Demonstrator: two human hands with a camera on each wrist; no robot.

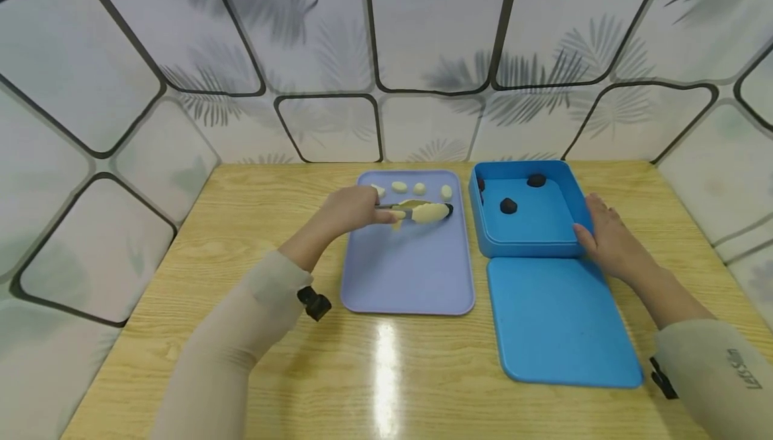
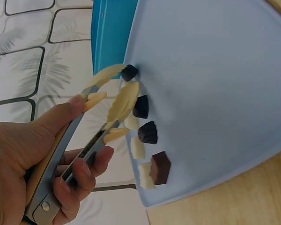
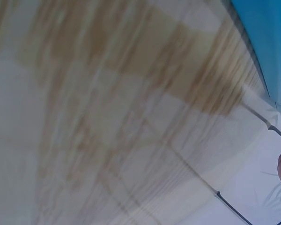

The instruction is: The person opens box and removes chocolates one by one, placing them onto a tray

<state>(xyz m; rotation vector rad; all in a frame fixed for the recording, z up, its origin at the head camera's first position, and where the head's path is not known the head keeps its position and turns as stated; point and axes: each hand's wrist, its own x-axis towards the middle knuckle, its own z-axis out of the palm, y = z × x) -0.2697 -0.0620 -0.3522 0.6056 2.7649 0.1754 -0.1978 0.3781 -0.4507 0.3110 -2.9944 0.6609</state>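
A wooden table [image 1: 253, 212] bears a lilac tray [image 1: 410, 272]. Just right of the tray sit a blue box [image 1: 531, 229] and, nearer the person, its lid [image 1: 558, 322]. The right hand [image 1: 606, 239] rests with straight fingers on the box's right wall. The left hand [image 1: 350, 208] grips tongs [image 1: 419, 212] over the tray's far end, their tips clamped on a dark piece [image 2: 129, 72]; pale pieces [image 1: 419, 188] line the tray's far edge.
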